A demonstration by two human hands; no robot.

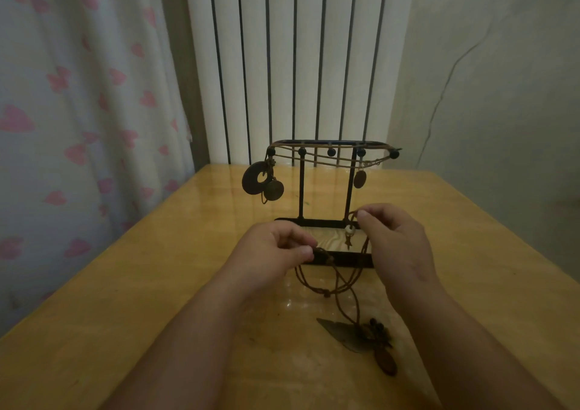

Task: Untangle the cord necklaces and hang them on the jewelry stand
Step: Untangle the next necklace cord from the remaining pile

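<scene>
- A dark leaf-shaped flat pendant (pixel 345 334) and a brown oval wooden pendant (pixel 386 362) lie nearest on the glossy yellow wooden table (pixel 157 284), dark beads between them.
- The thin brown cord necklaces (pixel 327 293) rise from these pendants in a loose tangle.
- Handling, as judged: soft, light and limp, likely to snag at knots. Take hold on cord beside a knot, not on a pendant.
- The left hand (pixel 276 249) pinches one strand; the right hand (pixel 398 246) pinches another, higher, beside a white bead (pixel 349 230).
- The black metal jewelry stand (pixel 317 222) behind already carries cords with pendants.
- Dim light obscures the crossings; the number of tangled necklaces cannot be told.
</scene>
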